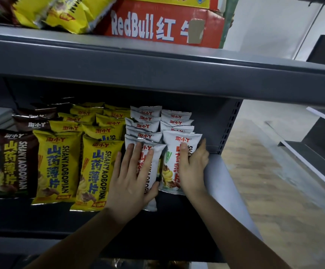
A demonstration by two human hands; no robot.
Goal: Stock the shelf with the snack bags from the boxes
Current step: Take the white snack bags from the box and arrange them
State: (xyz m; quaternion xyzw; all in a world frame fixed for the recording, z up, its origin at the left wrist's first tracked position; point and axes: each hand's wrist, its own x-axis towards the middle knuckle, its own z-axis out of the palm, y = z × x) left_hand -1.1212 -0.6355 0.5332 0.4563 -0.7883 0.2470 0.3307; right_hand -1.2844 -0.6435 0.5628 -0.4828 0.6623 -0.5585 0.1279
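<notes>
Rows of snack bags lie on the dark shelf (pixel 177 220): brown bags (pixel 16 164) at the left, yellow bags (pixel 57 167) in the middle, white bags at the right. My left hand (pixel 132 179) lies flat with straight fingers on the front white bag of the left white row (pixel 150 191), thumb at its right edge. My right hand (pixel 192 166) grips the front white bag of the right row (pixel 171 158), thumb on its face and fingers behind its right edge. That bag stands close to the shelf's right end.
The grey shelf above (pixel 157 68) overhangs the bags; it carries a red RedBull carton (pixel 157 26) and yellow bags (pixel 61 12). The perforated shelf upright (pixel 229 129) bounds the right side. More shelving (pixel 316 144) stands across the aisle at right.
</notes>
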